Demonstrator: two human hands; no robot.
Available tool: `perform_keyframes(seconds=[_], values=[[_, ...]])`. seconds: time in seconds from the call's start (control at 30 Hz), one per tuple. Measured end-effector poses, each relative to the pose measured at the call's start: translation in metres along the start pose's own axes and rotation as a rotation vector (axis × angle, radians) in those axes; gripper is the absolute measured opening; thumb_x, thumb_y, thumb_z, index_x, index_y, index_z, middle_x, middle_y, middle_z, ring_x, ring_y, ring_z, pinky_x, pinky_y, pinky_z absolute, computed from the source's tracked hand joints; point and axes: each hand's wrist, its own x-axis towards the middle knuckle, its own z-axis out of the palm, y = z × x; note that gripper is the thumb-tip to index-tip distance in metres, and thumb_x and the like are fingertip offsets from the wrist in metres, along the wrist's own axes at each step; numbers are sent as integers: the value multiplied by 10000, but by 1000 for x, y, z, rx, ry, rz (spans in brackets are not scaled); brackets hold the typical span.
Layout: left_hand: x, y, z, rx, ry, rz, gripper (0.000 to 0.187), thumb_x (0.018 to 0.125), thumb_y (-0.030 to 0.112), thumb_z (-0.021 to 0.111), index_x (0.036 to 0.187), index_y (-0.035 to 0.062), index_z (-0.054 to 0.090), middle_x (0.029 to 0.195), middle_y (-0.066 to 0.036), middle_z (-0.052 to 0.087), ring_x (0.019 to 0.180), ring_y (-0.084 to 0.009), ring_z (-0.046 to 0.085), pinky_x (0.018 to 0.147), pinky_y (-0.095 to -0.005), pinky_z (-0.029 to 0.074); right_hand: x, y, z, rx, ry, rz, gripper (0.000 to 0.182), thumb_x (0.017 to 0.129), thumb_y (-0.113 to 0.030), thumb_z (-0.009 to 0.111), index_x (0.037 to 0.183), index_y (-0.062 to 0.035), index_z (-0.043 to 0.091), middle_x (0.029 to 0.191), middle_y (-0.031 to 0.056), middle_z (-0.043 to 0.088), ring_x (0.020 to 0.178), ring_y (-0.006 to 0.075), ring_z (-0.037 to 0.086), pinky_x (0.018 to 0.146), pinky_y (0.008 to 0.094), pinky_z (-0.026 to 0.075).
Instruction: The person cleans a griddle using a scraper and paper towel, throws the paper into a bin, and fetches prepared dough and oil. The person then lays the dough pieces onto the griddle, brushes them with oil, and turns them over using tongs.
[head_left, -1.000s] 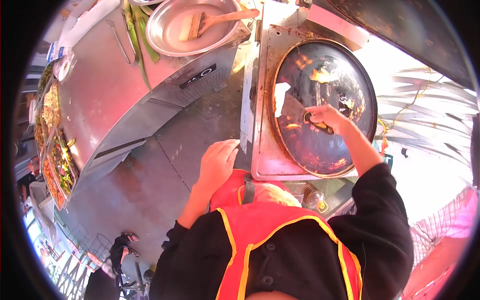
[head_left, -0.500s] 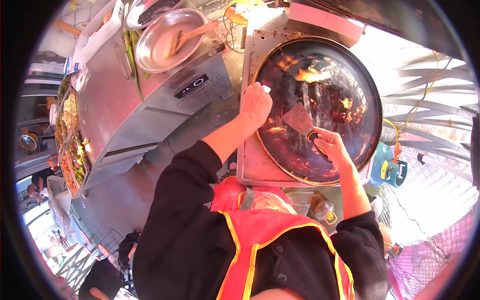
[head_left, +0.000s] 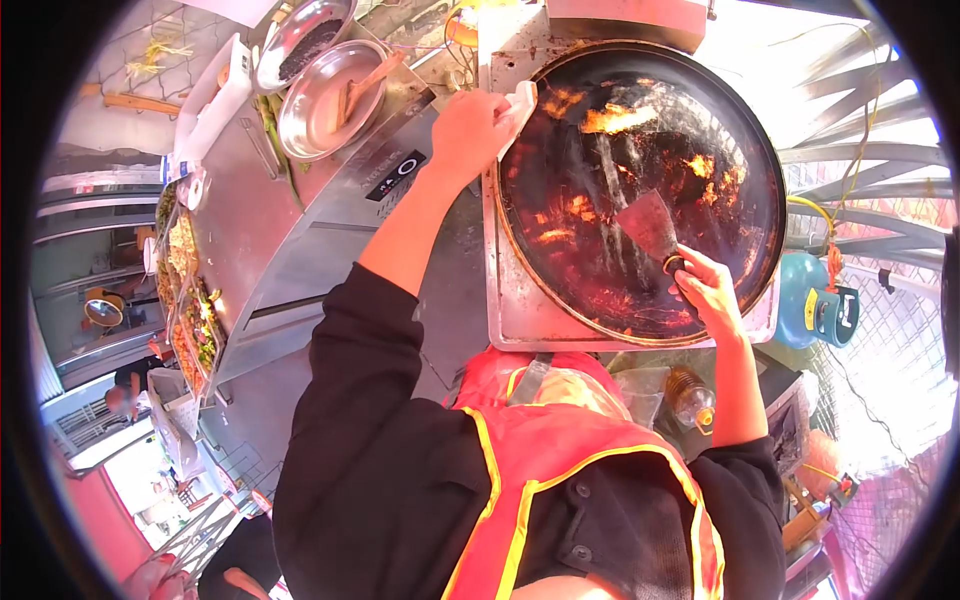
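A large round griddle (head_left: 640,160), dark with orange-brown scorched patches, lies in front of me on a metal stand. My right hand (head_left: 708,285) grips the dark handle of a scraper (head_left: 648,224), whose flat, reddish-brown blade is over the lower middle of the griddle. At the griddle's upper left rim, my left hand (head_left: 470,130) is closed around a folded white wad (head_left: 520,108) that looks like cloth or paper.
To the left, a steel bowl (head_left: 308,128) with a wooden brush stands on a metal counter (head_left: 262,225) beside another bowl (head_left: 290,60) of dark contents. A blue-green gas cylinder (head_left: 805,300) stands right. An oil bottle (head_left: 688,395) is below the stand's front edge.
My left hand has moved up and left, still with the white wad. My right hand and the scraper sit further right and slightly lower over the griddle. The view has shifted somewhat.
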Motion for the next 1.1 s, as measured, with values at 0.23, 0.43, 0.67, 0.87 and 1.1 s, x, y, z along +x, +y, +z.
perform_keyframes(seconds=[0.23,0.43,0.67,0.87,1.1], values=[[-19,4,30,-114,123,215,85,780,119,597,848,106,645,862,-59,621,837,-263,596,708,-369,487,-3,2,15,-8,19,-30,429,875,-61,586,1295,-26,503,891,37,613,705,81,574,633,211,465],[-41,-8,70,-35,107,417,100,748,66,594,846,79,611,947,-52,626,864,-248,610,716,-359,512,-2,8,21,-15,42,-30,428,875,-33,569,1298,-29,502,884,28,608,705,78,570,642,214,466],[-56,-31,101,76,-60,482,101,754,52,567,848,60,604,988,-52,604,882,-234,614,710,-326,516,26,-9,37,-419,146,-260,435,777,-17,567,1208,-27,504,940,190,635,891,286,633,786,348,484],[-75,-24,84,-46,-22,327,157,751,31,593,906,52,608,967,-77,610,868,-254,621,727,-303,514,60,-48,60,-636,95,-337,439,763,-36,577,1185,-52,456,978,213,628,951,374,615,808,395,476],[-90,8,46,-1297,143,-496,251,841,-58,589,1092,-64,586,1078,-101,637,975,-153,621,849,-280,499,78,-64,76,-438,181,-302,352,766,-85,637,1088,-10,517,884,137,637,775,209,617,690,314,478]])
